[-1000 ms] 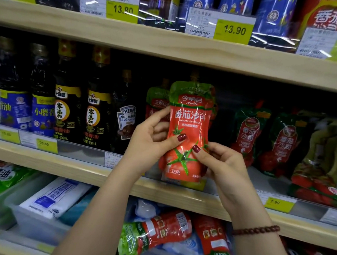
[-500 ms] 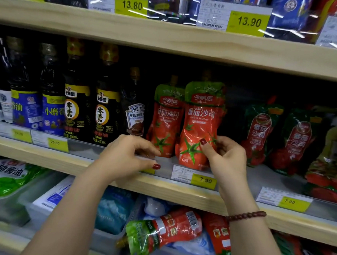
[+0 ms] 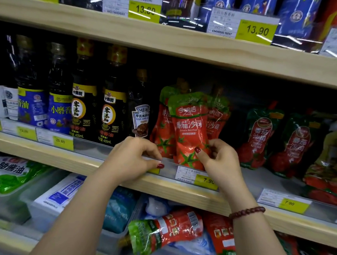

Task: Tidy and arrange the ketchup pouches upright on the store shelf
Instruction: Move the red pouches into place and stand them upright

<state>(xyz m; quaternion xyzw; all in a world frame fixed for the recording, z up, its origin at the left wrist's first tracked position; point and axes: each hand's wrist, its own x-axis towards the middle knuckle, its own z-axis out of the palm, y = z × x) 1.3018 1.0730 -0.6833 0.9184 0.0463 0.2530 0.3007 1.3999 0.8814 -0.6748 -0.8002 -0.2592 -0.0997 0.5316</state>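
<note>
Pouch [image 3: 189, 128] stands upright on the shelf [image 3: 82, 161] at frame centre; right hand [image 3: 220, 162] pinches its lower part; left hand [image 3: 132, 156] rests loosely curled on the shelf edge, holding nothing.

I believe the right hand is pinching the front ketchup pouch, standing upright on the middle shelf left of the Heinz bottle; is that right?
Not quite: the head view shows the front ketchup pouch standing right of the Heinz bottle, not left. The rest holds: the right hand pinches it, upright on the middle shelf.
</note>
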